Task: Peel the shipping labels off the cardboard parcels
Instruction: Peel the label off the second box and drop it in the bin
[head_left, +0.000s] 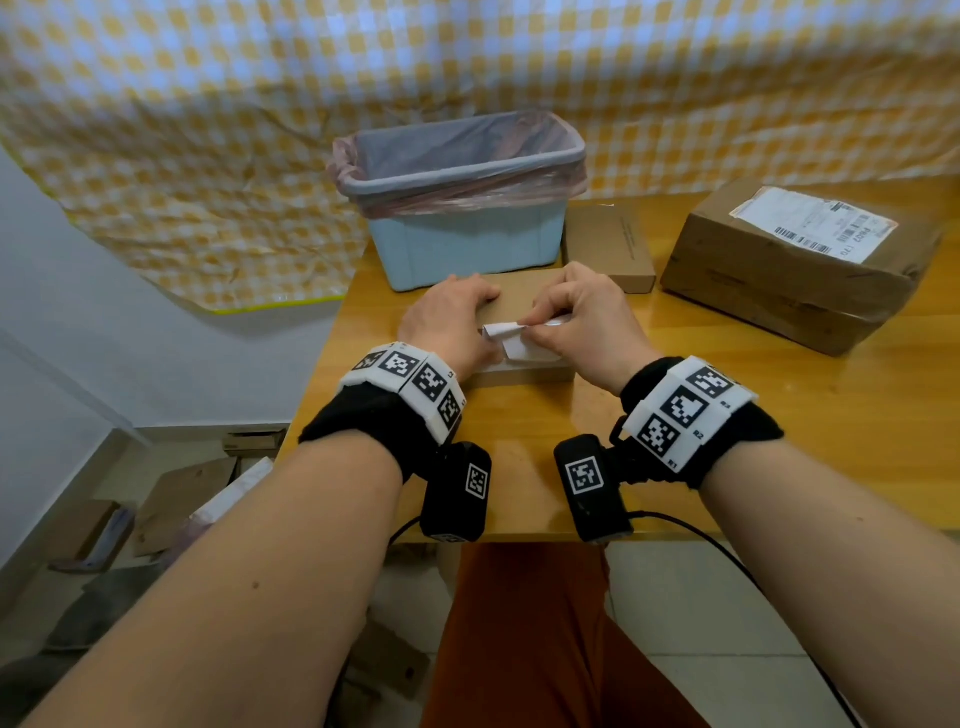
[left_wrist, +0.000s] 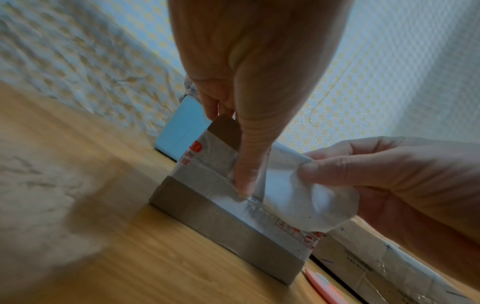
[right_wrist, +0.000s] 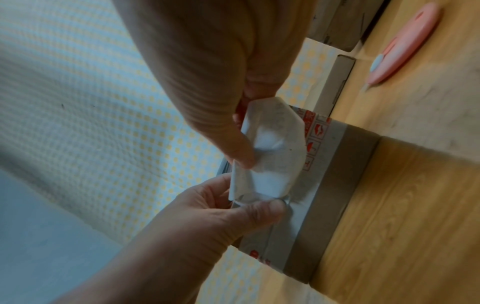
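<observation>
A glossy wooden tabletop (head_left: 779, 441) stands before a wall draped in yellow-checked cloth (head_left: 208, 130). On it, the flat cardboard parcel (head_left: 511, 301) lies just in front of a pale blue bin (head_left: 467, 244) lined with a plastic bag. The left hand (head_left: 452, 325) grips the parcel, thumb pressing its taped edge. The right hand (head_left: 582, 322) pinches the crumpled white label (head_left: 511, 340), partly lifted off. A bigger labelled box (head_left: 789, 265) sits well apart to the right; cardboard scraps (head_left: 182, 493) litter the floor.
</observation>
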